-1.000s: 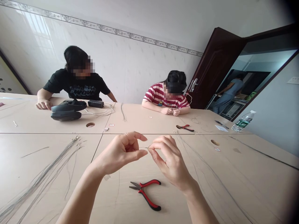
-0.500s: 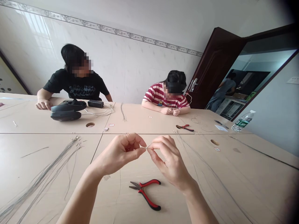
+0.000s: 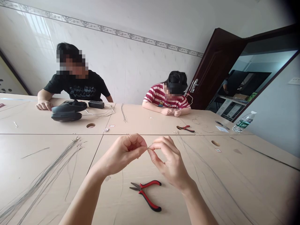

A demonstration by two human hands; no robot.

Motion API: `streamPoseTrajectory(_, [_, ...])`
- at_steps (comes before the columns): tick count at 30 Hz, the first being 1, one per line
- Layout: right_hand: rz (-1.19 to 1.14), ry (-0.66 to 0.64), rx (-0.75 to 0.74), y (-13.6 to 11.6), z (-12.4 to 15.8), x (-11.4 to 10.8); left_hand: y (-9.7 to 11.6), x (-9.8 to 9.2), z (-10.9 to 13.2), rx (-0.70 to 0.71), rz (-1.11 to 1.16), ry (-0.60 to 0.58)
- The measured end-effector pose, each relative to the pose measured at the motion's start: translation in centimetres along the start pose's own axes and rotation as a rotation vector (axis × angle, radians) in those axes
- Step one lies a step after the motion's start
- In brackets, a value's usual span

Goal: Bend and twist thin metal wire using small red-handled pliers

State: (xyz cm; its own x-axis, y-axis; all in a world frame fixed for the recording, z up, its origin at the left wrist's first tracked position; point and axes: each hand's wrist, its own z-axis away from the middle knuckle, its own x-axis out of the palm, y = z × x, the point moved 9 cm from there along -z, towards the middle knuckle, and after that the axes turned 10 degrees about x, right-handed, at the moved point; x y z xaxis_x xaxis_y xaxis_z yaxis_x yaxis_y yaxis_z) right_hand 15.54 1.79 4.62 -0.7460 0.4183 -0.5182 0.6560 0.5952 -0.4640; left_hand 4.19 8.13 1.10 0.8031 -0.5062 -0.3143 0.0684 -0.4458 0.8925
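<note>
My left hand (image 3: 127,153) is closed in a pinch, its thumb and forefinger on a thin cord (image 3: 122,179) that hangs faintly below it to the table. My right hand (image 3: 170,161) pinches at the same spot, its fingertips touching those of the left. Whatever tiny piece of the cord lies between the fingertips is mostly hidden. Below both hands, red-and-black pliers (image 3: 146,195) lie on the table with handles spread and jaws slightly apart, touched by neither hand.
Bundled grey cords with small metal ends (image 3: 56,159) lie at left, more cords (image 3: 211,173) at right. Across the table (image 3: 126,212) are a black headset (image 3: 67,111), a second pair of pliers (image 3: 187,128), a water bottle (image 3: 245,122) and two seated people.
My hands stay pinched together and have shifted very slightly right. The person in black across the table has turned their head. The pliers have not moved.
</note>
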Motion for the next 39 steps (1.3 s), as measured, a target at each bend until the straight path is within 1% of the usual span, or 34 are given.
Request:
streamPoseTrajectory(2, [0.020,0.003,-0.006,0.1,0.0,0.1,0.3,-0.5,-0.2,0.024,-0.007,0.039])
streamPoseTrajectory(5, [0.045,0.001,-0.006,0.4,-0.1,0.2,0.4,-2.2,-0.1,0.017,-0.066,0.187])
streamPoseTrajectory(7, [0.057,0.002,-0.009,0.5,-0.1,0.3,-0.4,-3.1,0.1,-0.041,-0.071,0.258])
streamPoseTrajectory(8, [0.060,0.004,-0.015,0.5,-0.1,0.3,-1.0,-3.1,0.2,-0.068,-0.037,0.256])
streamPoseTrajectory(10, [0.062,0.005,-0.032,0.5,-0.1,0.4,-2.2,-2.2,0.0,-0.083,0.101,0.183])
streamPoseTrajectory(12, [0.058,0.007,-0.042,0.4,0.0,0.4,-3.1,-0.5,-0.3,-0.057,0.285,0.050])
streamPoseTrajectory(14, [0.049,0.018,-0.040,0.5,-0.1,0.3,-3.3,1.4,-0.6,-0.009,0.465,-0.103])
streamPoseTrajectory(16, [0.041,0.029,-0.030,0.7,-0.1,0.1,-3.2,3.2,-0.6,0.006,0.585,-0.272])
streamPoseTrajectory(18, [0.040,0.047,-0.017,1.1,-0.2,-0.2,-3.2,5.0,-0.1,-0.028,0.643,-0.432])
streamPoseTrajectory(19, [0.040,0.056,-0.005,1.4,-0.2,-0.4,-3.2,5.8,0.2,-0.055,0.662,-0.493])
streamPoseTrajectory(21, [0.039,0.075,0.027,2.1,-0.3,-0.6,-3.2,7.0,0.8,-0.106,0.728,-0.569])
streamPoseTrajectory(22, [0.035,0.083,0.046,2.4,-0.3,-0.6,-3.1,7.4,1.1,-0.118,0.781,-0.583])
streamPoseTrajectory(24, [0.022,0.097,0.080,2.9,-0.5,-0.5,-2.4,7.8,1.3,-0.103,0.927,-0.571])
streamPoseTrajectory(25, [0.012,0.106,0.094,3.1,-0.6,-0.5,-2.0,7.7,1.3,-0.080,1.006,-0.552])
streamPoseTrajectory(27, [-0.011,0.123,0.109,3.3,-1.0,-0.3,-0.8,6.9,1.1,0.006,1.158,-0.482])
streamPoseTrajectory(31, [-0.052,0.161,0.125,3.1,-2.3,0.5,2.3,4.1,0.1,0.245,1.428,-0.297])
streamPoseTrajectory(33, [-0.068,0.201,0.158,3.2,-2.8,0.9,3.6,2.8,-0.3,0.336,1.527,-0.201])
streamPoseTrajectory(34, [-0.076,0.221,0.177,3.3,-3.0,1.1,4.0,2.1,-0.5,0.366,1.559,-0.129])
streamPoseTrajectory(35, [-0.085,0.240,0.192,3.4,-3.1,1.4,4.0,1.3,-0.7,0.387,1.576,-0.025])
streamPoseTrajectory(36, [-0.092,0.255,0.200,3.4,-3.2,1.6,3.7,0.2,-0.8,0.398,1.580,0.106])
streamPoseTrajectory(39, [-0.092,0.295,0.187,3.2,-3.0,2.3,1.6,-3.4,-0.2,0.410,1.533,0.571])
